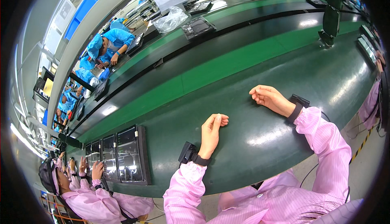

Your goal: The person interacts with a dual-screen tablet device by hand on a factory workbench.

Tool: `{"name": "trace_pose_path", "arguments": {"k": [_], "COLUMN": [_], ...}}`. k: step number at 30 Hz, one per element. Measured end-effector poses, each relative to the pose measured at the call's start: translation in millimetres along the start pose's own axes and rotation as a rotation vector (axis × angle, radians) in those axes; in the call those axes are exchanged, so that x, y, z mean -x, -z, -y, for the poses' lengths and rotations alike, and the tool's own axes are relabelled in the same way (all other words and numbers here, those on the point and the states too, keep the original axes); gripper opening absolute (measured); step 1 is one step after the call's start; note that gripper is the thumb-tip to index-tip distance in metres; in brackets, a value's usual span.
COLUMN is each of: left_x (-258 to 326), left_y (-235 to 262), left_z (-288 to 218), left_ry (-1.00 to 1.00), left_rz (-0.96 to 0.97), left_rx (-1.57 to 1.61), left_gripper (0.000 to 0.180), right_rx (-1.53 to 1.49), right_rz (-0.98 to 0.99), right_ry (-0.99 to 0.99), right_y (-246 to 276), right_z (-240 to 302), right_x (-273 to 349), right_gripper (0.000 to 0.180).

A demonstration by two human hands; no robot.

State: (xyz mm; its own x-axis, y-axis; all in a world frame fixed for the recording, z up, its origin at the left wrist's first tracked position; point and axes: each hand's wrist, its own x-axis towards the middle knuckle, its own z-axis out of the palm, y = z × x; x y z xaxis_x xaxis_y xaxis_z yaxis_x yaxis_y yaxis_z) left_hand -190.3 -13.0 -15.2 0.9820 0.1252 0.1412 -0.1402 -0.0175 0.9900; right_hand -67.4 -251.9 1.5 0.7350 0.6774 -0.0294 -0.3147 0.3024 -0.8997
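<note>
My left hand [212,132] is held above the dark green worktop [239,120], its fingers loosely curled in and the thumb along them. Farther right and a little farther away, my right hand [269,99] has its fingers bent together. No object shows in either hand, and they stay apart from each other. Around my left wrist is a strap with a small black box [188,152]; a similar black device [300,100] sits on my right wrist. The nearest item to my left hand is a black tray [142,155] with dark glossy panels [128,153].
A co-worker in pink [91,199] reaches over the panels at left. Beyond the green strip [195,77], people in blue [118,41] work across the line. A black upright plate [331,20] stands at far right; a black frame part [198,27] lies at the back.
</note>
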Motion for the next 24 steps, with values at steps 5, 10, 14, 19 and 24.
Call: {"name": "trace_pose_path", "arguments": {"k": [5, 10, 14, 19, 24], "left_x": [-0.3, -0.3, 0.1, 1.1, -0.3], "left_y": [1.1, 1.1, 1.2, 2.0, 2.5], "left_z": [0.8, -1.1, -1.6, -1.0, 0.9], "left_ry": [0.0, -0.002, 0.012, 0.003, -0.003], "left_rz": [0.005, 0.009, 0.001, 0.004, 0.008], "left_rx": [-0.002, -0.01, 0.014, 0.011, 0.002], "left_gripper": [0.033, 0.033, 0.029, 0.03, 0.032], "right_rx": [0.001, -0.005, 0.004, 0.006, 0.0], "right_rz": [0.003, 0.028, 0.036, 0.033, 0.031], "right_ry": [0.0, 0.013, 0.011, 0.006, 0.011], "right_y": [0.2, 4.5, 3.4, 1.3, 2.8], "right_z": [0.1, -2.6, -1.5, -1.3, -2.6], "right_x": [-0.3, -1.2, -0.3, 0.3, -1.3], "right_gripper": [0.022, 0.025, 0.026, 0.026, 0.026]}}
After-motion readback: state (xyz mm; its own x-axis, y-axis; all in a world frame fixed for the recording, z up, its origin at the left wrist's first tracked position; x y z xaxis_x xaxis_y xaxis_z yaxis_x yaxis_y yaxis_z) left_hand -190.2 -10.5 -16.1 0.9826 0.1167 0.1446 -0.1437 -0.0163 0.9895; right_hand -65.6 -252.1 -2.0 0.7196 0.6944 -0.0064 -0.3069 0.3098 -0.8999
